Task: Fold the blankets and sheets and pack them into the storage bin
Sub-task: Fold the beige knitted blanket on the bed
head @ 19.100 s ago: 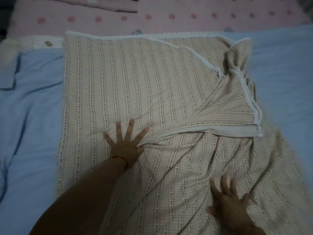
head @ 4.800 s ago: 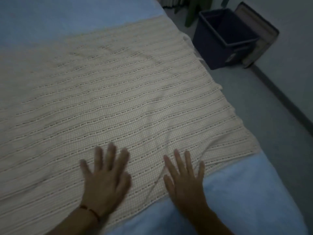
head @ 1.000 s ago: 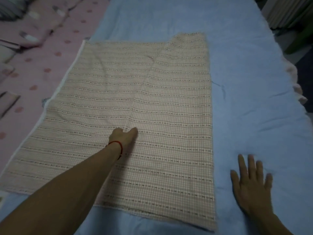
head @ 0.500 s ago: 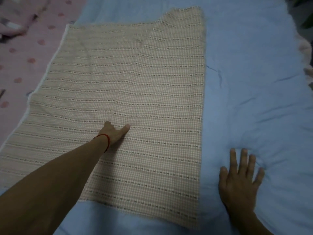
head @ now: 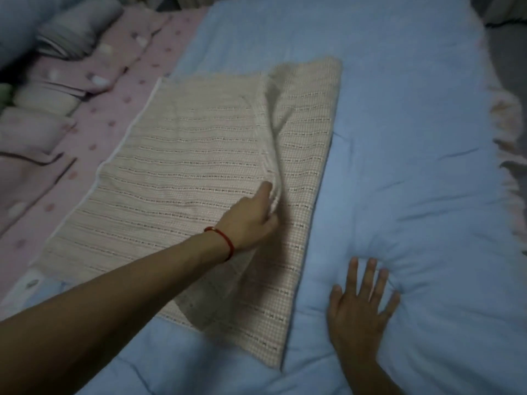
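A beige checked blanket with thin dark stripes lies folded on the blue quilt. My left hand, with a red string on its wrist, grips a raised ridge of the blanket's top layer near the blanket's middle, and the cloth stands up in a fold running away from the hand. My right hand rests flat with spread fingers on the blue quilt, to the right of the blanket's edge. The storage bin is out of view.
A pink dotted sheet covers the bed's left side, with folded striped and pale bedding piled at the far left. The bed's right edge and grey floor show at the far right.
My left hand has moved right across the blanket and taken hold of its top layer, lifting it into a ridge. My right hand stays flat on the blue quilt.
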Available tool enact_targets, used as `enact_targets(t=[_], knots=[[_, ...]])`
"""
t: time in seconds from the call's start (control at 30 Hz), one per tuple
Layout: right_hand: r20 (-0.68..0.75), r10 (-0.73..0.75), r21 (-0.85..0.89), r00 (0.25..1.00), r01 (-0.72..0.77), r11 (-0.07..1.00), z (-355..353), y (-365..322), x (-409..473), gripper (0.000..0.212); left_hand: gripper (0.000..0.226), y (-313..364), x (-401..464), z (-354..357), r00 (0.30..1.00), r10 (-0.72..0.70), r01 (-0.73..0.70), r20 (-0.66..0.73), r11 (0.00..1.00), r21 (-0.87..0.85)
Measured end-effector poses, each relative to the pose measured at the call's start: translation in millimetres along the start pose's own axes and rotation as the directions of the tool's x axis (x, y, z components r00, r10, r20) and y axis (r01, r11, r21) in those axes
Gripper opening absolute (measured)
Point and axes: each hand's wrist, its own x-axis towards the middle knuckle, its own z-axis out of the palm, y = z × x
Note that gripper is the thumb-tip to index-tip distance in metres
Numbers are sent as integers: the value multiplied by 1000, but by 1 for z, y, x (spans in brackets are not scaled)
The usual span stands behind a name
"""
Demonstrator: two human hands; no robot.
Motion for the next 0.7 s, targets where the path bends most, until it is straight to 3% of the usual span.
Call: enact_targets(t=[0.07,0.13,0.2,0.23,0.3,0.37,0.5,0.7], knots=[[82,-38,104,996,29,994,-8,0,3,67,56,65,-9,27,999,-32,31,29,998,53],[307,-138,219,942,71,973,-24,21,5,67,66,129,-19,53,993,-114,111,36,990,83],[455,-343,414,821,146,899,-67,65,22,54,69,190,-29,82,982,-181,175,49,979,101],[592,-421,470,687,131,873,-100,85,28,46,70,212,-37,94,975,-210,202,67,973,111],[731,-454,473,510,102,875,-161,150,50,23,75,271,-46,119,959,-236,232,155,972,44],[765,-379,345,522,165,924,-181,199,62,19,79,300,-50,145,932,-191,223,307,972,-72],[800,-283,176,529,243,954,-226,272,97,21,54,361,-65,159,830,-103,324,548,889,-324],[730,-259,34,633,345,938,-330,242,145,23,47,334,-109,127,820,-390,558,418,705,-438]])
